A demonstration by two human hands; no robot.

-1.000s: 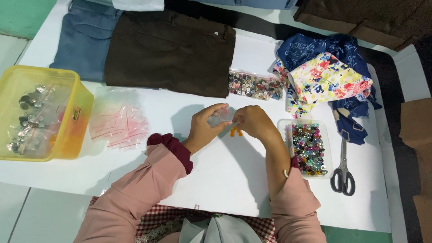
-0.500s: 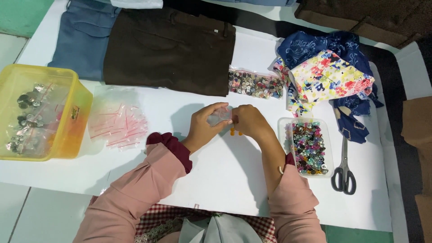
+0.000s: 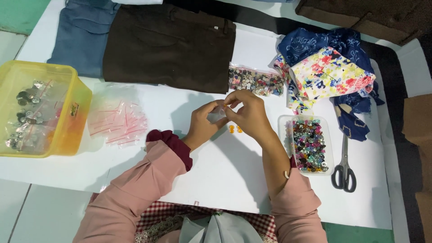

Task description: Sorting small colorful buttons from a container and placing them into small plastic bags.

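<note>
Both hands pinched one small clear bag [image 3: 217, 114] above the white table [image 3: 225, 180]: the left hand [image 3: 204, 123] gripped its lower edge, the right hand [image 3: 246, 112] its mouth, much as half a second earlier, so the handling had hardly advanced. Two orange buttons [image 3: 235, 129] lay just beneath. Outward, a clear tray [image 3: 307, 145] held mixed coloured buttons, a yellow tub [image 3: 40, 110] held bagged metal pieces, and empty zip bags [image 3: 117, 119] lay between.

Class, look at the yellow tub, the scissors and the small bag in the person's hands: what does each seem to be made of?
Yellow tub: translucent glossy plastic, since its contents show through the wall. Scissors: shiny metal blades, with dark handles that are probably plastic. Small bag held between the left hand and right hand: thin clear plastic film, by its look.
</note>
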